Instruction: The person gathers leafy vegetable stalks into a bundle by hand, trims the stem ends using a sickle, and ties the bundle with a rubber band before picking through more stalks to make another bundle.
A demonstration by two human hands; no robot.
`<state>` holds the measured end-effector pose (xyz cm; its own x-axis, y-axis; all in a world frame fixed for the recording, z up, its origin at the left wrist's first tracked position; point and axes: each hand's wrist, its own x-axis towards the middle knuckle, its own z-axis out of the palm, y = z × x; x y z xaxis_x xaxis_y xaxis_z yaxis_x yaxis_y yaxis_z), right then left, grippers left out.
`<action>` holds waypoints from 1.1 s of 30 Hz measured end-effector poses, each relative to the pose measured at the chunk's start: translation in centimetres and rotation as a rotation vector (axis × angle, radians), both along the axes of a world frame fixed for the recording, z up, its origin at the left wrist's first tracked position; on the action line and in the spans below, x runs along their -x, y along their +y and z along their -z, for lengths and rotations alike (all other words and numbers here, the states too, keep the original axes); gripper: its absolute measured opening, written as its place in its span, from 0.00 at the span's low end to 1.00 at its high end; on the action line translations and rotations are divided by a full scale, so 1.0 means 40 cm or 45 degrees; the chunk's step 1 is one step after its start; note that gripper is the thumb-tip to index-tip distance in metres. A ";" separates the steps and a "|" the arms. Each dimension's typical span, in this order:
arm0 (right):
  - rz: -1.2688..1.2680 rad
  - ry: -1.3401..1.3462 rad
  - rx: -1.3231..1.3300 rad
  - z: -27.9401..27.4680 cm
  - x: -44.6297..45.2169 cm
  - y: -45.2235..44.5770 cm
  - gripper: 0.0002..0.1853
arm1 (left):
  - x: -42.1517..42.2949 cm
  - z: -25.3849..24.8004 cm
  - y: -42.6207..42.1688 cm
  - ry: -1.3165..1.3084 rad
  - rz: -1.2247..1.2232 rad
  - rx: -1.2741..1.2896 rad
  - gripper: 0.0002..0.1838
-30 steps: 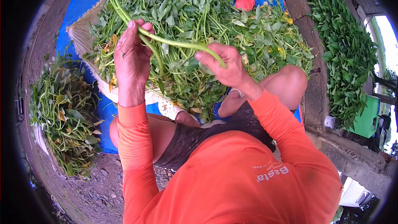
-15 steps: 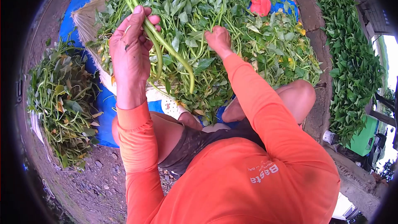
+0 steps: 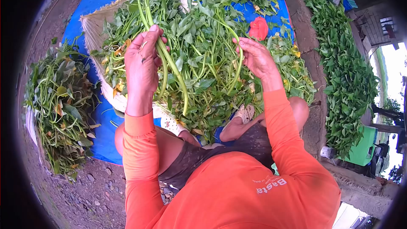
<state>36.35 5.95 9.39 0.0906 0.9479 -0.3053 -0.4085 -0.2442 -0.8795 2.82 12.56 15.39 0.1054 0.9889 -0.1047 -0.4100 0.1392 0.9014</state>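
My left hand (image 3: 145, 59) is closed round a few thick green stems (image 3: 173, 65), whose leafy tops point away from me and whose bare ends hang toward my lap. To its right, my right hand (image 3: 256, 57) pinches a single thinner green stem (image 3: 232, 30) between thumb and fingers; its leafy end reaches up and left, its lower end curves down. Both hands are over a large heap of leafy greens (image 3: 203, 82), which lies on a pale woven sack (image 3: 94, 29) spread on a blue tarp (image 3: 106, 144).
A second heap of greens (image 3: 63, 110) lies at the left. Beyond the concrete edge (image 3: 311, 59) on the right runs a long row of dark leaves (image 3: 345, 85), with a green container (image 3: 363, 146) near its end. A red object (image 3: 258, 29) rests behind the main heap.
My right hand went from my left hand's stems down to the heap, and has now come up and right with one stem. My left hand still holds its stems.
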 end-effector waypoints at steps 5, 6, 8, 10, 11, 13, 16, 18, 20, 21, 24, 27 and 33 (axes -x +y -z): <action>0.025 -0.115 -0.096 -0.013 0.055 -0.078 0.16 | -0.031 -0.010 -0.043 0.114 0.048 0.060 0.13; 0.038 -0.191 -0.115 -0.015 0.069 -0.092 0.16 | -0.037 0.002 -0.046 0.158 0.054 0.038 0.13; 0.063 -0.293 -0.090 -0.035 0.102 -0.104 0.17 | -0.048 0.004 -0.052 0.214 0.048 0.015 0.14; 0.084 -0.233 -0.141 -0.019 0.128 -0.126 0.17 | -0.060 0.023 -0.075 0.247 0.100 0.024 0.15; 0.089 -0.207 -0.174 -0.016 0.140 -0.128 0.17 | -0.077 0.049 -0.084 0.232 0.116 0.026 0.15; 0.045 -0.325 -0.116 -0.027 0.175 -0.147 0.17 | -0.115 0.075 -0.118 0.183 0.187 0.183 0.16; -0.002 -0.327 -0.242 0.063 0.215 -0.154 0.18 | -0.153 0.173 -0.154 0.200 0.317 0.339 0.15; -0.065 -0.316 -0.126 0.075 0.249 -0.176 0.18 | -0.174 0.226 -0.181 0.034 0.354 0.456 0.15; -0.077 -0.407 -0.125 0.085 0.276 -0.186 0.18 | -0.173 0.292 -0.184 -0.080 0.368 0.449 0.15; -0.074 -0.451 -0.116 0.089 0.286 -0.192 0.18 | -0.170 0.331 -0.185 -0.160 0.383 0.442 0.16; -0.131 -0.436 -0.141 0.127 0.311 -0.185 0.16 | -0.171 0.296 -0.182 -0.257 0.390 0.538 0.19; -0.196 -0.732 -0.169 0.138 0.320 -0.184 0.10 | -0.139 0.317 -0.162 -0.160 0.356 0.491 0.17; -0.335 -1.025 -0.337 0.116 0.292 -0.224 0.11 | -0.119 0.313 -0.153 0.304 0.232 0.276 0.18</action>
<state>24.68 -3.00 4.77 -0.0472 0.9988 -0.0105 0.3994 0.0093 -0.9167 7.59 6.45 2.85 0.2251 0.9083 -0.3526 -0.1426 0.3887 0.9103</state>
